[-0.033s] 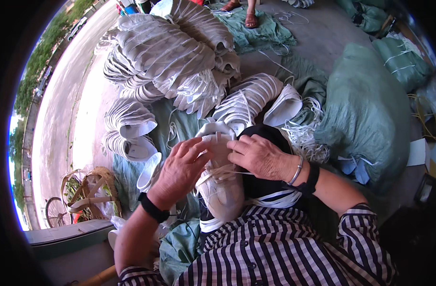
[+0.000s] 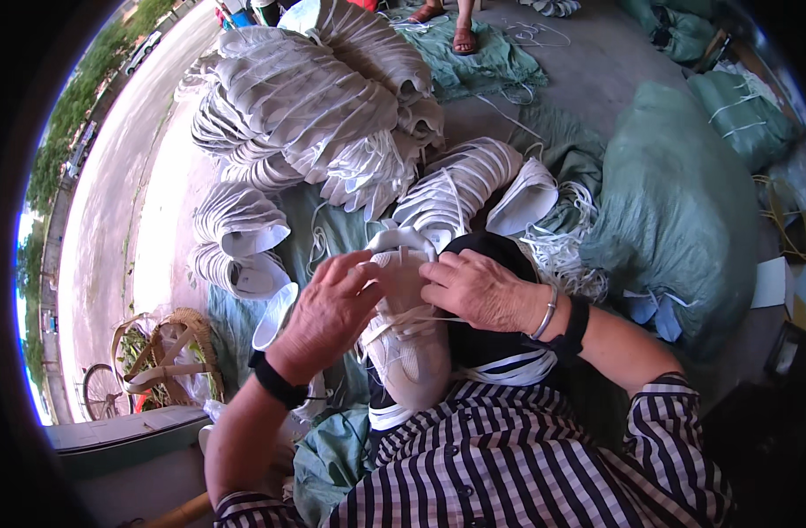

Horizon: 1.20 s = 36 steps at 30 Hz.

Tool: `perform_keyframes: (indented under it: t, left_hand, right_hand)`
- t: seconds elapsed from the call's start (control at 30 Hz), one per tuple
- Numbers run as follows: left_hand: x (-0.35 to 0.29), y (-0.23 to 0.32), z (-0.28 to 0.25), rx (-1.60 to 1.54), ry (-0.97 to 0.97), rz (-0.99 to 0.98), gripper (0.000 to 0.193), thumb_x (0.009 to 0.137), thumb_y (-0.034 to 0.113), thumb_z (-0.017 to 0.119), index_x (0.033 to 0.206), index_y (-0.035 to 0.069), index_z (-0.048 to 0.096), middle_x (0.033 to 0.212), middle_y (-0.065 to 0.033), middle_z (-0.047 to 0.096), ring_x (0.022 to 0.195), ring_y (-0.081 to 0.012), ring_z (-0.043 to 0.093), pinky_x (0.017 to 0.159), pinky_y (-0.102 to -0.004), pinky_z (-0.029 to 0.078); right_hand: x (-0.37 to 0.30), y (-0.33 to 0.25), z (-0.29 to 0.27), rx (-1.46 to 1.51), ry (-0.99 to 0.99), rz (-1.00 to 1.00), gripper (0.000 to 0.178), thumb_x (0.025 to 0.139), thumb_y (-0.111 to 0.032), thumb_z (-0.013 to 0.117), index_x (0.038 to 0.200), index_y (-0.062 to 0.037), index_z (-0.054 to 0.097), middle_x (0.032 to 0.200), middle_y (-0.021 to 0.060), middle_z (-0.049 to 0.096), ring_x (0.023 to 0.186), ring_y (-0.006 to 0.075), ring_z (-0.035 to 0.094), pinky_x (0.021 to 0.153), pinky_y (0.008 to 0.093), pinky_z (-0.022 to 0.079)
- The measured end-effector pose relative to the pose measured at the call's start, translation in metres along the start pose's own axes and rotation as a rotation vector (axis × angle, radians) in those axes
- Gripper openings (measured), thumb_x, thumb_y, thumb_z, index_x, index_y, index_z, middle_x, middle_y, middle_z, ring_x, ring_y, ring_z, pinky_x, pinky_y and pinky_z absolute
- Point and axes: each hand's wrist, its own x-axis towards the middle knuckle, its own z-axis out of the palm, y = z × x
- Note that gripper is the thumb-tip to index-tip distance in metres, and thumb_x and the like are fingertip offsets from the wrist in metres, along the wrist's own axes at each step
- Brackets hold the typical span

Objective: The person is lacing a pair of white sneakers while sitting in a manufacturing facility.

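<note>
A cream-white shoe upper [image 2: 412,365] rests in my lap, toe end toward me, with a flat white lace [image 2: 404,322] crossing its lower eyelets. On its left edge, near the tongue, lie the bent fingers of my left hand [image 2: 332,299], closed against the upper. My right hand [image 2: 478,289] grips the opposite edge with thumb and fingers pressed together. Whether a lace end is also pinched in either hand is hidden by the fingers. Several loose white laces [image 2: 517,368] lie across my lap beside the upper.
Large nested stacks of shoe uppers [image 2: 306,88] stand ahead, with smaller stacks [image 2: 244,220] on the left. A tangle of laces [image 2: 574,255] and a big green sack [image 2: 676,211] are at the right. A woven basket [image 2: 187,343] stands at the left. Another person's feet [image 2: 464,40] show at the top.
My left hand and forearm have shifted very slightly to the left. The right hand and the shoe upper look nearly unmoved.
</note>
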Motion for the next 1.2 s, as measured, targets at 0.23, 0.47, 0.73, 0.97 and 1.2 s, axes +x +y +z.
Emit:
perform_keyframes:
  t: [0.23, 0.47, 0.73, 0.97, 1.2]
  left_hand:
    - [0.011, -0.006, -0.012, -0.099, -0.196, 0.003, 0.038, 0.059, 0.011, 0.078, 0.091, 0.009, 0.059, 0.099, -0.0056, 0.056, 0.104, -0.0259, 0.051, 0.088, -0.0375, 0.044]
    - [0.010, -0.015, 0.002, 0.015, -0.277, 0.120, 0.009, 0.076, 0.020, 0.064, 0.081, 0.013, 0.061, 0.081, 0.0005, 0.053, 0.089, -0.0203, 0.052, 0.074, -0.0371, 0.047]
    - [0.020, -0.021, 0.028, -0.555, -0.306, -0.480, 0.011, 0.082, 0.020, 0.059, 0.086, 0.013, 0.067, 0.091, -0.0057, 0.063, 0.090, -0.0270, 0.062, 0.065, -0.0394, 0.053]
    - [0.008, -0.002, 0.022, -0.276, -0.078, -0.222, 0.018, 0.084, 0.022, 0.058, 0.077, 0.007, 0.065, 0.070, -0.0113, 0.063, 0.071, -0.0298, 0.064, 0.065, -0.0378, 0.050]
    - [0.004, 0.002, 0.049, -1.060, 0.333, -0.624, 0.011, 0.081, 0.011, 0.067, 0.085, 0.001, 0.067, 0.076, -0.0089, 0.064, 0.073, -0.0190, 0.059, 0.068, -0.0316, 0.048]
  right_hand:
    - [0.018, 0.015, -0.007, 0.136, -0.260, -0.108, 0.015, 0.068, -0.006, 0.063, 0.082, -0.0056, 0.057, 0.092, 0.0083, 0.052, 0.091, 0.0252, 0.056, 0.074, 0.0370, 0.048]
    - [0.026, 0.019, -0.001, 0.178, -0.265, -0.132, 0.007, 0.072, -0.008, 0.063, 0.073, -0.0020, 0.059, 0.085, 0.0140, 0.053, 0.081, 0.0302, 0.059, 0.071, 0.0390, 0.050]
    - [0.048, 0.010, 0.008, 0.131, -0.501, 0.144, 0.015, 0.075, -0.015, 0.063, 0.074, 0.0001, 0.065, 0.089, 0.0152, 0.055, 0.081, 0.0321, 0.062, 0.071, 0.0395, 0.050]
    - [0.052, 0.003, 0.003, 0.098, -0.576, 0.190, 0.012, 0.073, -0.012, 0.063, 0.075, 0.0000, 0.065, 0.093, 0.0163, 0.055, 0.086, 0.0345, 0.060, 0.077, 0.0436, 0.048]
    - [0.030, -0.008, 0.017, 0.201, -0.126, 0.200, 0.010, 0.075, -0.005, 0.059, 0.084, 0.0005, 0.060, 0.091, 0.0160, 0.053, 0.085, 0.0350, 0.057, 0.075, 0.0429, 0.047]
